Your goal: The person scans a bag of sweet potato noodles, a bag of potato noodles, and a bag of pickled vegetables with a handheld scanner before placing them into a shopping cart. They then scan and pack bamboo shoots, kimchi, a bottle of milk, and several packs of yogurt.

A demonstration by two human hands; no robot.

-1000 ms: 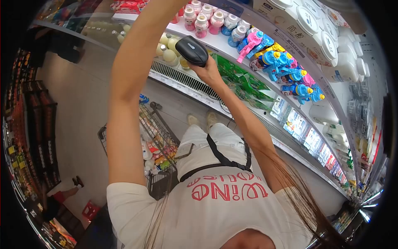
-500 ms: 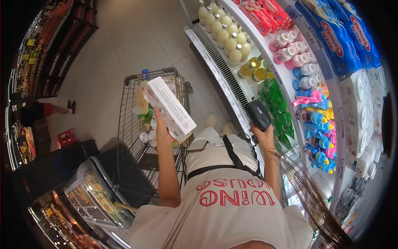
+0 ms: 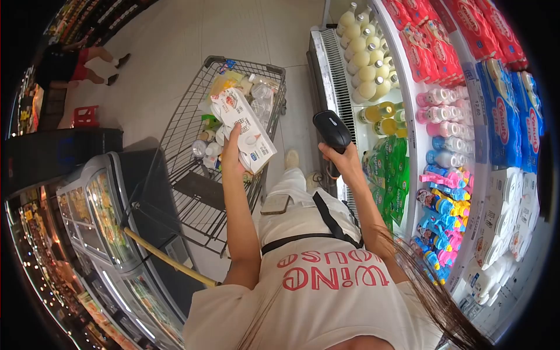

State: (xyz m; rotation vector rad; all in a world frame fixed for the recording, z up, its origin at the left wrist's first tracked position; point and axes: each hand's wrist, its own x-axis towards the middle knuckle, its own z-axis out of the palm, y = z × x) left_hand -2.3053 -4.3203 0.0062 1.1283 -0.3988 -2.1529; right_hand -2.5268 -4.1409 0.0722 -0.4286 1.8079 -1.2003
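Note:
My left hand (image 3: 232,147) grips a white carton pack (image 3: 248,131) with printed pictures and dark lettering, its broad face turned up. The pack is above the wire shopping cart (image 3: 175,125), which carries clear tubs (image 3: 262,99), bottles and bags. In my right hand (image 3: 344,160) is a black oval case (image 3: 332,130) with a small light logo, seen near the refrigerated shelf's edge. Its fingers are wrapped around the lower end of the case and are partly hidden beneath it.
At right, the refrigerated shelf holds pale yellow bottles (image 3: 366,70), green packs (image 3: 389,175), red packs (image 3: 414,58) and small colourful bottles (image 3: 446,204). At left stand a glass display case (image 3: 102,201) and a red basket (image 3: 86,116). Another person (image 3: 64,64) is at far left.
The carton pack has tilted, so its printed broad face shows instead of its narrow text side. The black case has moved up and left. My view has turned, and the cart appears fuller in frame.

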